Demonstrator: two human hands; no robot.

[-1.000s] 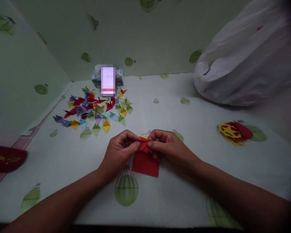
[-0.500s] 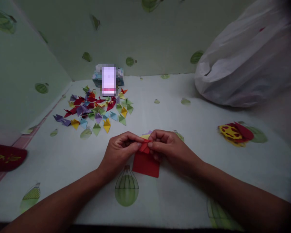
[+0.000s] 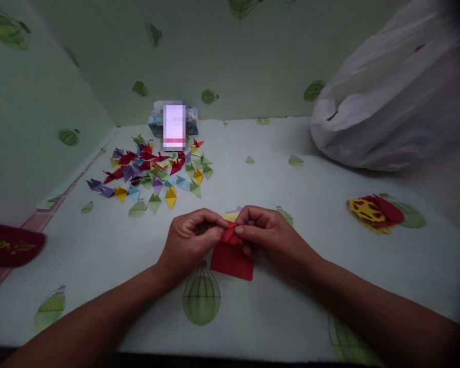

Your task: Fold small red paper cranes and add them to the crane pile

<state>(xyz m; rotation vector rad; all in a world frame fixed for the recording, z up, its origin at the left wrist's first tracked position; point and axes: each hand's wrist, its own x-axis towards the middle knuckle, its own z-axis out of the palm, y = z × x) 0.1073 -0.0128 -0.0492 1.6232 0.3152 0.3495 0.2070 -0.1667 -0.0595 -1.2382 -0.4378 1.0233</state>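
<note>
My left hand [image 3: 187, 241] and my right hand [image 3: 266, 236] meet at the middle of the table, fingers pinched together on a small folded red paper piece [image 3: 229, 232]. Under the hands lies a stack of red square paper [image 3: 232, 260], with yellow and purple sheets [image 3: 232, 213] peeking out behind the fingers. A pile of several folded paper triangles [image 3: 153, 171] in red, purple, green, yellow and blue lies at the back left.
A big white plastic bag [image 3: 391, 97] fills the back right. A red and yellow paper cut-out [image 3: 375, 212] lies at the right. A small box [image 3: 174, 122] stands at the back wall. A dark red object [image 3: 11, 244] lies at the left edge.
The hands stay pinched on the red piece with only slight finger movement; the view has shifted a little.
</note>
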